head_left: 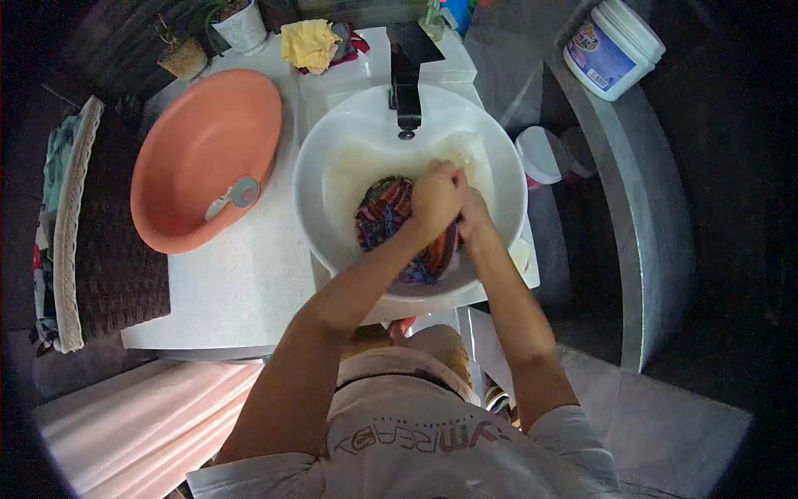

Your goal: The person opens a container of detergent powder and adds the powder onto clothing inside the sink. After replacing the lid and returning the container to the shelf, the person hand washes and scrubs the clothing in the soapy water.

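Observation:
In the white sink (320, 208) a dark patterned cloth (386, 208) with red, orange and blue parts lies in cloudy water. My left hand (438, 195) and my right hand (474, 212) meet over the cloth's upper right part, below the black faucet (406, 96). Both hands are closed and pressed against each other. Whatever is between the fingers is too small and hidden to make out. The cloth spreads to the left of my hands and beneath my wrists.
An orange basin (199, 141) with a grey-green round item on its rim stands at left. Behind are a yellow cloth (309, 45) and potted plants. A white tub (613, 50) sits on the right ledge; a woven basket (125, 249) stands far left.

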### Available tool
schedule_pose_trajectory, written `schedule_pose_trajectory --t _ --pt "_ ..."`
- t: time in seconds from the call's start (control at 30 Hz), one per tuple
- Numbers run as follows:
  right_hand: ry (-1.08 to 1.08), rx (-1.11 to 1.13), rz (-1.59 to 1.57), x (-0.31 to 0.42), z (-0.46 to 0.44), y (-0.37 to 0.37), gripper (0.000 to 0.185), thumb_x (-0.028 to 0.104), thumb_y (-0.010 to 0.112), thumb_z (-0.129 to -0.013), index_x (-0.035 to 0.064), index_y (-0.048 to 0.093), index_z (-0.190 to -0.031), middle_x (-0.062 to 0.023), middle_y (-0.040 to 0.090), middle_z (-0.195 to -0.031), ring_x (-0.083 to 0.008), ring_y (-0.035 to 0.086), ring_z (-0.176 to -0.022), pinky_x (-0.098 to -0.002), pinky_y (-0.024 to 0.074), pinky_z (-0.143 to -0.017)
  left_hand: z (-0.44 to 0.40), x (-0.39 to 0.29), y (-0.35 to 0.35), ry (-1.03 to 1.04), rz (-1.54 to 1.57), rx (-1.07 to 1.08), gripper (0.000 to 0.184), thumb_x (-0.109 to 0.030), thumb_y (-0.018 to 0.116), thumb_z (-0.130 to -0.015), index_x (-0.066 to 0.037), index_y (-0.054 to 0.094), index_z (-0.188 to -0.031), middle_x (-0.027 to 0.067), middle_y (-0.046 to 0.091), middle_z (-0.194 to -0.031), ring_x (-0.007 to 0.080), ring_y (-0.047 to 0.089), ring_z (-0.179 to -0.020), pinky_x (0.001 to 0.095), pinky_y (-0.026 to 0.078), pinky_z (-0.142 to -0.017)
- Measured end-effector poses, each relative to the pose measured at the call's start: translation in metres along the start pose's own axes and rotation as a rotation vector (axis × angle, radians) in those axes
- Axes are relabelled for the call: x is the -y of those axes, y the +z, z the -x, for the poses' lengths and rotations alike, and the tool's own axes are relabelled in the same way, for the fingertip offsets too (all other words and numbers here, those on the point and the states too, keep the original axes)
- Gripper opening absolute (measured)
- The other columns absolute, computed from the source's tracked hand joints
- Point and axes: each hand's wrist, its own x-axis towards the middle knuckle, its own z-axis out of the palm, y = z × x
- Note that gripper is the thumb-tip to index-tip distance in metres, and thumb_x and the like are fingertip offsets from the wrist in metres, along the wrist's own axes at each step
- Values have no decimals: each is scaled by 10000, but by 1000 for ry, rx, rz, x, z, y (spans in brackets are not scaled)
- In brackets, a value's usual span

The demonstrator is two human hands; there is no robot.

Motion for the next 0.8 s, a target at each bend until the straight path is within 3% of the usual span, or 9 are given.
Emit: schedule_pose_trajectory --t 0.17,0.27,0.4,0.47,0.53,0.6,0.7,0.77,0.8 --pt "-249 -277 232 21 -32 -35 475 391 410 -920 -48 550 -1039 -137 606 -926 -243 585 -816 -308 478 -711 -41 57 -5 0 5 -124 452 -393 729 -665 2 566 -812 165 541 -738 350 529 -695 404 459 -667" --pt "-443 -208 287 8 -39 -53 468 376 411 -907 -28 511 -1121 -193 556 -1088 -266 551 -974 -345 437 -828 -40 58 -15 49 -191 325 488 -400 715 -659 22 595 -872 212 580 -854 346 543 -903 424 447 -785" --pt "-308 -357 437 -4 -16 -33 601 415 481 -869 0 379 -1291 -201 467 -1241 -276 475 -1111 -345 375 -929 -30 90 14 374 -362 419 218 -164 613 -704 -24 588 -868 216 590 -878 356 572 -864 432 463 -748" --pt "-360 -350 495 -14 -22 -36 611 425 475 -873 4 367 -1303 -201 459 -1256 -280 466 -1128 -349 370 -941 -38 69 23 159 -365 353 142 -95 547 -744 -33 575 -868 204 597 -858 368 567 -885 446 448 -769" --pt "-276 -172 300 -11 -26 -39 604 463 459 -881 25 394 -1292 -169 470 -1260 -266 476 -1123 -341 379 -935 -35 45 34 -206 69 206 124 -99 530 -772 -43 554 -880 204 597 -820 389 563 -873 479 425 -777" --pt "33 11 -239 8 2 -20 484 455 461 -889 65 518 -1169 -105 574 -1098 -223 545 -1006 -333 423 -886 -10 9 34 -18 197 234 200 -184 527 -819 -59 500 -973 219 589 -876 387 578 -825 457 444 -727" --pt "-220 507 -148 -17 -36 -71 443 475 443 -892 89 542 -1086 -82 583 -949 -206 562 -915 -324 451 -821 34 -69 -14 107 54 199 206 -220 545 -810 -63 537 -943 194 586 -809 384 583 -773 441 459 -685" --pt "-275 374 40 -12 -6 -49 418 452 443 -899 86 544 -1073 -76 582 -935 -208 563 -913 -320 457 -809 39 -67 -13 197 -94 142 208 -237 550 -809 -55 564 -910 189 581 -778 381 583 -746 439 462 -669" --pt "-208 513 -276 -18 -6 -46 366 388 434 -912 74 548 -1062 -69 585 -931 -198 566 -910 -310 465 -796 30 -49 -6 151 -104 111 210 -247 550 -810 -45 575 -863 189 573 -757 380 579 -726 442 459 -654"
